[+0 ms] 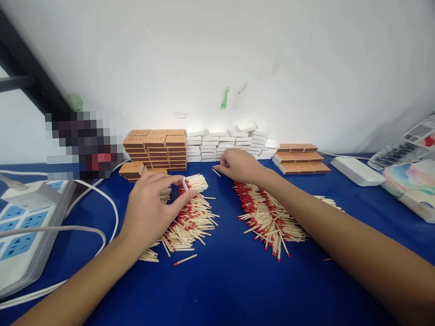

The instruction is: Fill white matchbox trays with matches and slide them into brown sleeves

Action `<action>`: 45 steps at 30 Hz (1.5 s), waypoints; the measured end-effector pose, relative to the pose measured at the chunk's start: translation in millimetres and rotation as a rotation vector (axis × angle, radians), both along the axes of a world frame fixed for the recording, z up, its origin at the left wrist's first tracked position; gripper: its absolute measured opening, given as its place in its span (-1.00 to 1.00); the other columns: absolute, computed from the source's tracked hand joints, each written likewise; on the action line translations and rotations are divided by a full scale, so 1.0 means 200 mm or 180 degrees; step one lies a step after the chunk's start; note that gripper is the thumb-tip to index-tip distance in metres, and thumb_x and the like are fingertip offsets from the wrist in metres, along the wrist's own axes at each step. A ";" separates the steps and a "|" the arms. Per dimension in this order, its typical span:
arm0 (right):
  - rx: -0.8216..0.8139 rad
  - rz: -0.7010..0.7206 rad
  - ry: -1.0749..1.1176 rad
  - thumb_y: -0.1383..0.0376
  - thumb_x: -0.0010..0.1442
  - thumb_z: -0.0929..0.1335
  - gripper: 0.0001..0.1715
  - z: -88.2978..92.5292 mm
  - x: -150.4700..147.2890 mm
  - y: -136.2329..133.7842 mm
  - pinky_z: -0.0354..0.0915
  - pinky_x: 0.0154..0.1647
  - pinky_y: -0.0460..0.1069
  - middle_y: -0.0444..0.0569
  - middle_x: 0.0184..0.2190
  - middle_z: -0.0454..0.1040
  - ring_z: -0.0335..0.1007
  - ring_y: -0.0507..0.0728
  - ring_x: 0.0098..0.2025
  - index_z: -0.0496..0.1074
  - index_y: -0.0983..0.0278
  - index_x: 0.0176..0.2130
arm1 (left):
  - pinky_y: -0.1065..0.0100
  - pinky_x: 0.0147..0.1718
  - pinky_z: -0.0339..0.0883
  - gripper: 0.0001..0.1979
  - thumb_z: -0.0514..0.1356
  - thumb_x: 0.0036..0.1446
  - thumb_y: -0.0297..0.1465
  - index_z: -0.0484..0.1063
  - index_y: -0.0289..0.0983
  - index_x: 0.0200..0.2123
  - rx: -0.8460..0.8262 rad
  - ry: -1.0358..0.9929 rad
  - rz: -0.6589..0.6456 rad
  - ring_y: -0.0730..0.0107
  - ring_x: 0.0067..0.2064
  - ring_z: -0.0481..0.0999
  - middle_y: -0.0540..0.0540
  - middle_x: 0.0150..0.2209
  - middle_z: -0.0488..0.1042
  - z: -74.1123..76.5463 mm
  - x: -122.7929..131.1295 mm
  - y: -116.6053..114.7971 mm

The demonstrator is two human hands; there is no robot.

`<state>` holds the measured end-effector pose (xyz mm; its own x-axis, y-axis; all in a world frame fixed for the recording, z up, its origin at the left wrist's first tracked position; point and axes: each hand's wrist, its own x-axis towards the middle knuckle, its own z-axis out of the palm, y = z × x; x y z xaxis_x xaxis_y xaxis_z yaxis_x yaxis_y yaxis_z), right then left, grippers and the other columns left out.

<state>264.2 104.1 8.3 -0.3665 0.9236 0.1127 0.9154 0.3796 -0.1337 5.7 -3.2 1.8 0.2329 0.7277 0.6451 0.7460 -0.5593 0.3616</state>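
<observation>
My left hand (150, 199) grips a small white matchbox tray (196, 182) by its left end, thumb in front and fingers behind. Matches fill the tray, their red heads toward the left. Below it spreads a loose heap of matches (187, 227), partly hidden by the hand. Farther right, my right hand (239, 164) is closed in a pinch with a match (216, 171) sticking out at the fingertips. A second heap of red-headed matches (273, 218) lies under and in front of the right forearm. One single match (185, 259) rests apart near the left heap.
Stacked orange matchboxes (155, 149) stand along the wall, beside piled white trays (220, 143). More matchbox covers (298, 159) lie to the right. A power strip (22, 234) with white cables is at left. A white device (357, 170) and a tissue pack (416, 188) sit at right.
</observation>
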 end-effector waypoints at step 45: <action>-0.0396 0.0144 -0.0217 0.19 0.40 0.40 -0.70 0.09 -0.06 -0.10 0.17 -0.34 0.01 0.09 -0.31 0.63 0.48 0.14 -0.29 0.56 0.32 -0.32 | 0.12 -0.03 0.41 -0.71 0.43 0.18 -0.12 0.63 -0.17 -0.15 -0.0025 0.0032 0.0034 0.16 -0.12 0.57 -0.04 -0.20 0.67 0.00 0.00 0.00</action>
